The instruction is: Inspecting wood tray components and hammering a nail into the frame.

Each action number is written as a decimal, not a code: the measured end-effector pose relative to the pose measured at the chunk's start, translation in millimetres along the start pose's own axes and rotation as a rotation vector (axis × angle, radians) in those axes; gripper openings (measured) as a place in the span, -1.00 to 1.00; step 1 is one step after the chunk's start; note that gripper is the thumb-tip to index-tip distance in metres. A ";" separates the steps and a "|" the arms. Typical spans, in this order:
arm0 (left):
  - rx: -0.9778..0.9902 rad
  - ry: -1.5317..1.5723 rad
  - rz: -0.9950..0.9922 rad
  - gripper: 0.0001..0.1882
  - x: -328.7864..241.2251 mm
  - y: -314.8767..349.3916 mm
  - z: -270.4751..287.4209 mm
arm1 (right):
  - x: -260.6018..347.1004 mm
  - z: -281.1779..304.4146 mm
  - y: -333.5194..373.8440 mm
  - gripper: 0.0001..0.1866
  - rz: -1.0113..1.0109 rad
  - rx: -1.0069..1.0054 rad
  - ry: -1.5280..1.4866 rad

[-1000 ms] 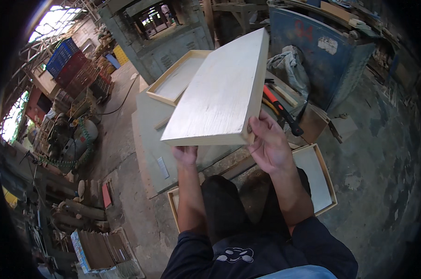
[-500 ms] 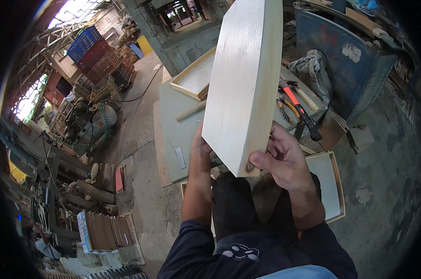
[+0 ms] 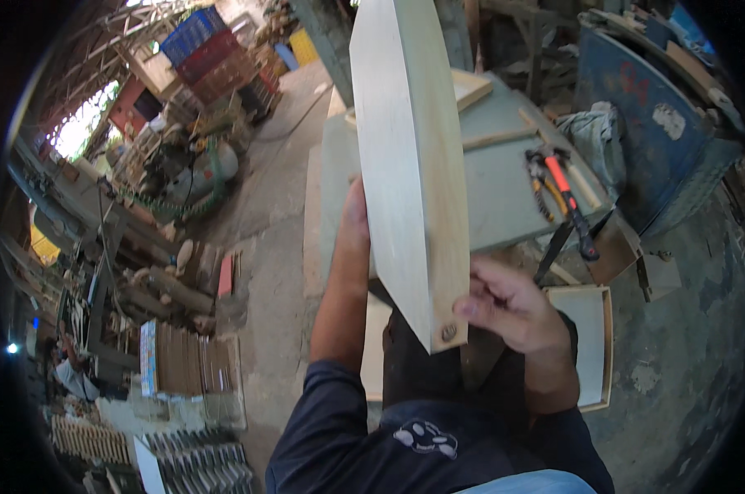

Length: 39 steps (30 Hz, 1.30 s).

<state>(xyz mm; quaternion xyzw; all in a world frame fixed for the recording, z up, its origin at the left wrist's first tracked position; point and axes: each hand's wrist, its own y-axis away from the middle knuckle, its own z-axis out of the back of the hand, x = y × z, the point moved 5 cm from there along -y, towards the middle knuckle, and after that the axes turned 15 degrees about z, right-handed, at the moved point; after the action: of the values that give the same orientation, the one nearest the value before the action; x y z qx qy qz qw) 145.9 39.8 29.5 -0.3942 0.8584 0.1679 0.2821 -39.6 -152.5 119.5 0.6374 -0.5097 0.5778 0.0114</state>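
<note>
Shallow pale wooden box with a flat whitish face (image 3: 404, 173) stands tilted on end above the dark-trousered lap (image 3: 413, 380); right hand (image 3: 516, 311) pinches its right edge between thumb and fingers, left hand (image 3: 355, 216) bears on its left side, fingers mostly hidden, closure not tellable. Face and side appear already joined; remaining work cannot be judged. Beyond: grey-green bench (image 3: 496, 198), red-and-black hammer (image 3: 558, 176) on it, cluttered workshop, worn concrete floor (image 3: 277, 272).

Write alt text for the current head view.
Two bare hands hold a pale, thick-edged wooden panel, tilted, with a dark round mark near its lower end. Beyond it, a hammer and pliers lie on a grey-green worktable.
</note>
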 end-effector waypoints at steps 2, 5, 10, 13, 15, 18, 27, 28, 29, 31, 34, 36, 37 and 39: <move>0.220 0.017 -0.095 -0.55 -6.2 6.8 -24.8 | -4.5 -3.0 -7.6 -0.58 -0.022 0.007 0.034; 0.429 0.140 -0.012 -0.55 -9.6 13.4 -54.2 | -9.0 0.0 -18.5 -0.59 -0.068 0.058 0.111; 0.372 0.137 -0.064 -0.56 -0.5 24.1 -40.6 | -11.6 -9.7 -29.2 -0.52 -0.026 0.001 0.001; 0.402 0.133 -0.040 -0.55 4.3 25.0 -45.7 | -12.1 -9.9 -29.2 -0.51 -0.042 -0.005 0.045; 0.437 0.152 -0.026 -0.54 6.8 29.9 -51.7 | -11.9 -12.5 -28.2 -0.51 0.007 -0.009 0.057; 0.294 0.191 -0.199 -0.52 -5.4 44.9 -47.5 | -7.3 -6.9 -26.1 -0.50 0.077 -0.002 0.083; -0.398 -0.542 -0.841 -0.51 -149.4 248.7 -52.7 | -61.7 76.1 -34.2 -0.55 0.030 -0.262 0.393; -0.139 -0.547 -0.758 -0.53 -156.3 282.7 -78.3 | -71.0 81.4 -35.7 -0.55 0.001 -0.228 0.351; -0.351 -0.653 -0.898 -0.55 -155.6 306.8 -93.6 | -77.2 93.4 -35.0 -0.58 -0.002 -0.241 0.452; -0.598 -0.752 -1.029 -0.56 -138.4 340.4 -121.2 | -89.5 108.5 -30.7 -0.62 -0.022 -0.235 0.545; -1.086 -1.212 -0.986 -0.61 -105.7 357.7 -133.6 | -99.3 124.1 -28.6 -0.67 -0.031 -0.251 0.632; -1.355 -1.461 -0.684 -0.71 -77.2 347.0 -97.7 | -103.2 134.9 -26.6 -0.69 -0.037 -0.232 0.727; -1.519 -1.537 -0.555 -0.70 -64.7 348.8 -80.0 | -102.4 135.3 -26.7 -0.70 -0.035 -0.235 0.723; -1.734 -1.604 -0.296 -0.67 -30.2 367.6 -27.0 | -106.9 133.0 -28.7 -0.71 -0.032 -0.199 0.710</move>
<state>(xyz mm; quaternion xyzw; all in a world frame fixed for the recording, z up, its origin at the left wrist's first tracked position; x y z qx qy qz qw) -131.3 276.2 93.5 -0.3313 -0.0167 0.8569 0.3945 95.9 -150.9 11.9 0.4010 -0.5175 0.7103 0.2586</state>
